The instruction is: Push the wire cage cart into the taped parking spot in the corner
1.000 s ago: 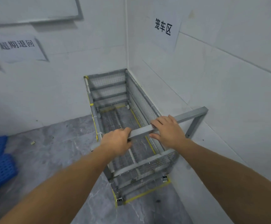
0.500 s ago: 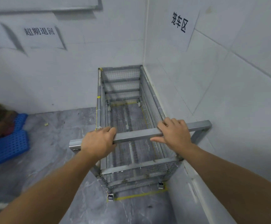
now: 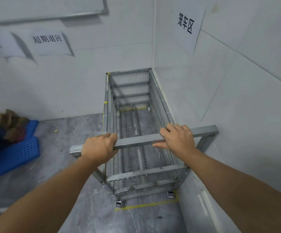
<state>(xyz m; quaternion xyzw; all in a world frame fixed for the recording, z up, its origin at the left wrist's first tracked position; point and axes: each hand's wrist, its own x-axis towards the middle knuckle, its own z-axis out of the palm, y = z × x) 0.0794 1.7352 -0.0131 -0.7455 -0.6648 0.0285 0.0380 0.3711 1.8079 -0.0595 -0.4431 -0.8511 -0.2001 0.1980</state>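
Observation:
The grey wire cage cart stands in the room's corner, its far end against the back wall and its right side along the right wall. Yellow floor tape runs just in front of its near castors, and more tape shows through the mesh floor at the far end. My left hand is wrapped over the cart's grey handle bar on the left. My right hand lies on the same bar to the right, fingers curled over its top.
Blue perforated plastic pallets with brown cardboard on them lie on the floor at the left. Paper signs hang on both walls. A small yellow scrap lies on the grey floor between the pallets and the cart.
The cart has straightened, its far end has reached the back wall and it now sits parallel to the right wall. Both hands stay on the handle bar. The near tape line now shows ahead of the castors.

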